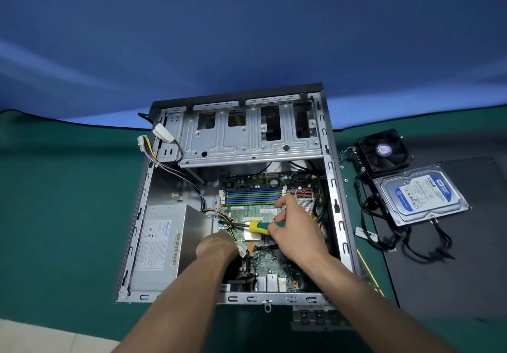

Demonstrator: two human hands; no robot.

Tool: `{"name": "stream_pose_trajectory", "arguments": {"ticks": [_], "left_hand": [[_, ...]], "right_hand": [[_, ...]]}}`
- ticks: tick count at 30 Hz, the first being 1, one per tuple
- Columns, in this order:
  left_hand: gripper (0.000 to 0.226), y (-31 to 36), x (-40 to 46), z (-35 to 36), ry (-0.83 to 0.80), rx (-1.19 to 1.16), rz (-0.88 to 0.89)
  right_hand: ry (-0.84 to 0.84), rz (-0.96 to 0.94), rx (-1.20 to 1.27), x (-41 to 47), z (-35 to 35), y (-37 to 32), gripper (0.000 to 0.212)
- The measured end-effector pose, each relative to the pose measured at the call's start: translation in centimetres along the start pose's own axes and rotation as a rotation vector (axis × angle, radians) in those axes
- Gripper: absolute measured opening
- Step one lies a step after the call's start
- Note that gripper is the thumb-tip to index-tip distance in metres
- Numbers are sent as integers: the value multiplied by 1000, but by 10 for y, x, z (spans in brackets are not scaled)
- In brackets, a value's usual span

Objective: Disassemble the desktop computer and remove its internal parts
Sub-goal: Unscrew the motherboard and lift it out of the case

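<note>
We are midway: the cooler fan and hard drive lie at three o'clock beside the open case, while our right hand grips the screwdriver over the motherboard, our left hand pinches a cable connector, and the power supply remains.

This looks like an electronics repair or teardown bench set up for recording rather than a home desk. A green work mat covers the table, a plain blue backdrop hangs at the far side, and a black mat lies on the right. An opened computer case sits in the middle, and removed parts rest on the right: a cooling fan and a hard drive with loose cables beside them.
</note>
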State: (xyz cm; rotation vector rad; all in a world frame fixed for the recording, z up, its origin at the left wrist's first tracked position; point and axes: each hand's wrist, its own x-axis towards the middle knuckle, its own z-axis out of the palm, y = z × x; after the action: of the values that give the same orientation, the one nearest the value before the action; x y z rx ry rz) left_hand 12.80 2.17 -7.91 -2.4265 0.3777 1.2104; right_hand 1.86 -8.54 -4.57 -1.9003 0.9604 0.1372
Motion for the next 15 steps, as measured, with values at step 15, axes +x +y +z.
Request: {"name": "stream_pose_trajectory", "arguments": {"ticks": [15], "left_hand": [[34,3,2,-2,-10,22,-23]], "right_hand": [[-179,0,-166,0,7,2,31]]}}
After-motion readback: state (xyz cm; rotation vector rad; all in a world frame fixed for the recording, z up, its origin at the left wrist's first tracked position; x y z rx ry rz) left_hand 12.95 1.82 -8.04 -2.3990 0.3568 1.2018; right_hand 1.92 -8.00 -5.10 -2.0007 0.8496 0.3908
